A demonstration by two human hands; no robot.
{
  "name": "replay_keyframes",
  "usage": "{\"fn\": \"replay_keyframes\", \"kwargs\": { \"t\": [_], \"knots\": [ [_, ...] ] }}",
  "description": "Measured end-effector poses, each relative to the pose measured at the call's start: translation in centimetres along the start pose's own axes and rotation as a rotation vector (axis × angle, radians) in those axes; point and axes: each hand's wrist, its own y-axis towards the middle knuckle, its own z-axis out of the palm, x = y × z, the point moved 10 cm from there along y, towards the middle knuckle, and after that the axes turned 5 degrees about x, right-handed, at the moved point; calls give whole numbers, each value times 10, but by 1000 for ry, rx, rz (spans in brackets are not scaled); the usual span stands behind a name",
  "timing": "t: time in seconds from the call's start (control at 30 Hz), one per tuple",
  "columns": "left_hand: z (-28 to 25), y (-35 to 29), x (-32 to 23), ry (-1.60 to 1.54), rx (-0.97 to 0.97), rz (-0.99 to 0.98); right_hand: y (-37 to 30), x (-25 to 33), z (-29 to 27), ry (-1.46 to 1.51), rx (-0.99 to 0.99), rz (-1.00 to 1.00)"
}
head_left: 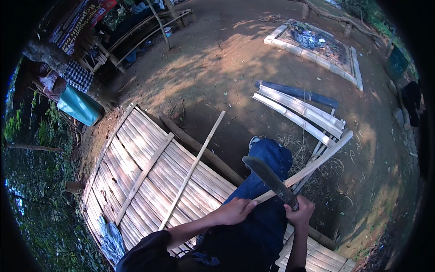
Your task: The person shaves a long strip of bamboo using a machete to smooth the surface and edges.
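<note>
My right hand (301, 210) is wrapped round the handle of a machete (269, 178), whose broad dark blade points up and to the left over my leg. A pale split bamboo strip (318, 163) runs beneath the blade, slanting from my lap out to the far right. At its near end my left hand (235, 211) is closed on the strip, thumb along the top. The blade crosses the strip between my two hands; whether its edge touches the bamboo I cannot tell. My legs in blue jeans (267, 165) lie under the strip.
I sit on a bamboo slat platform (149, 167) with a loose thin bamboo stick (194, 167) across it. Split bamboo halves (299, 109) and shavings (297, 156) lie on the dirt ahead. Beyond are a block-edged fire pit (312, 56) and a teal bin (80, 105).
</note>
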Motion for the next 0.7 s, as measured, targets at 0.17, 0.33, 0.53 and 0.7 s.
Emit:
{"fn": "replay_keyframes", "kwargs": {
  "t": [0.17, 0.33, 0.53, 0.7],
  "knots": [
    [-6, 10, -3, -30, 26, -22, 6, 22, 2, 204, 35, 133],
    [4, 6, -3, -15, 43, 18, 17, 33, -15, -131, 13, -133],
    [-2, -13, 16, -31, 65, -37, 13, -19, -49, 17, -214, 311],
    [-15, -8, -11, 53, -38, 44, 5, 32, -8, 129, 41, 118]
  ]
}}
